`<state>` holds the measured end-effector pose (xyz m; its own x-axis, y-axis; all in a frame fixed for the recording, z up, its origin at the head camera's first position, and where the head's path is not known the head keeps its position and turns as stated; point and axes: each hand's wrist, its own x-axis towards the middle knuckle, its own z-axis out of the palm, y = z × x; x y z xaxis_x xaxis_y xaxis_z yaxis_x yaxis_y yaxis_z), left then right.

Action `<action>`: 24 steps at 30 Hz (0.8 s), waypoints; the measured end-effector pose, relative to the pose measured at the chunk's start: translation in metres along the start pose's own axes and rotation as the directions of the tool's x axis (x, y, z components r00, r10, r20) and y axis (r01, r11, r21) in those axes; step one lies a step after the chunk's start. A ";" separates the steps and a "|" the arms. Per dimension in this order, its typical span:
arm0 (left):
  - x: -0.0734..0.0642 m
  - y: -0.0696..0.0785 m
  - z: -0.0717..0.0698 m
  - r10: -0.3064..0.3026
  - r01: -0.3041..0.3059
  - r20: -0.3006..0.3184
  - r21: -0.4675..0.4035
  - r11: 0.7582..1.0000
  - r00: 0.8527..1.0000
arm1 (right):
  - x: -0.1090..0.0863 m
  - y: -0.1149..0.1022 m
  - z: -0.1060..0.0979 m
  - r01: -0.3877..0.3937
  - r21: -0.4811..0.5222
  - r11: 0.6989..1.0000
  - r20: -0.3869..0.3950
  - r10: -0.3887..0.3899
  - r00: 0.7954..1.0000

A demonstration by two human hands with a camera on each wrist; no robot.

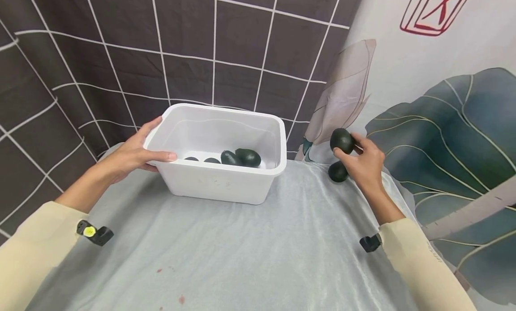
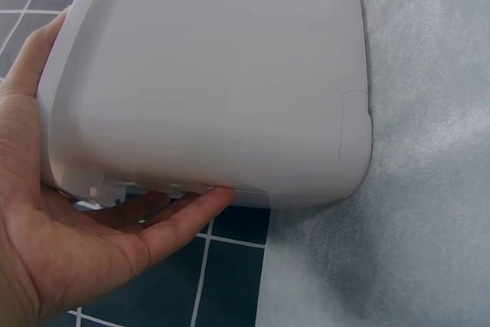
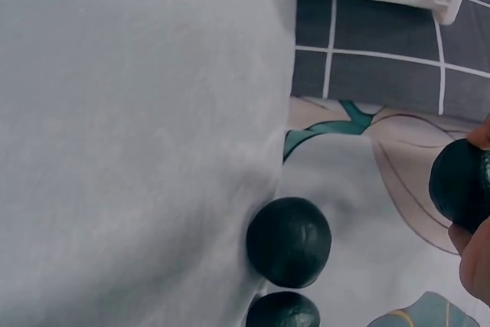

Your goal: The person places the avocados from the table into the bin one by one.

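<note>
My left hand (image 1: 131, 152) grips the left end of a white plastic bin (image 1: 217, 183), thumb over the front rim. The left wrist view shows its fingers (image 2: 187, 223) against the bin's outer wall. Inside the bin lie several dark green avocados (image 1: 249, 158), some half hidden by the front rim. To the right of the bin, my right hand (image 1: 364, 161) pinches another avocado (image 1: 341, 140) between thumb and fingers, raised above the table. Below that hand a loose avocado (image 3: 289, 242) rests at the table's edge, with a second avocado (image 3: 283, 310) beside it.
A pale grey-blue cloth (image 1: 242, 248) covers the table. Behind the bin hangs a dark curtain (image 1: 185, 37) with a white grid. A leaf-patterned curtain (image 1: 451, 136) hangs along the right side, close to the right hand.
</note>
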<state>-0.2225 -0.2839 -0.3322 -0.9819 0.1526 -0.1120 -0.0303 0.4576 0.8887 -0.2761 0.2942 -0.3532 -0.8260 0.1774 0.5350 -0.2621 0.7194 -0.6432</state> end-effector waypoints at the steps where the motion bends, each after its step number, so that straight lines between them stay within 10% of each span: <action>1: 0.000 0.000 0.000 0.001 -0.001 0.000 -0.001 1.000 1.000 | 0.001 -0.001 0.001 -0.002 0.007 1.000 -0.003 0.002 1.000; 24: 0.000 0.000 0.000 0.016 -0.016 0.000 -0.004 1.000 1.000 | 0.013 -0.031 0.021 0.058 0.110 0.992 0.046 -0.063 0.997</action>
<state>-0.2224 -0.2843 -0.3325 -0.9822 0.1604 -0.0976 -0.0149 0.4512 0.8923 -0.2892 0.2600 -0.3375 -0.8298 0.1007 0.5489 -0.3627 0.6503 -0.6675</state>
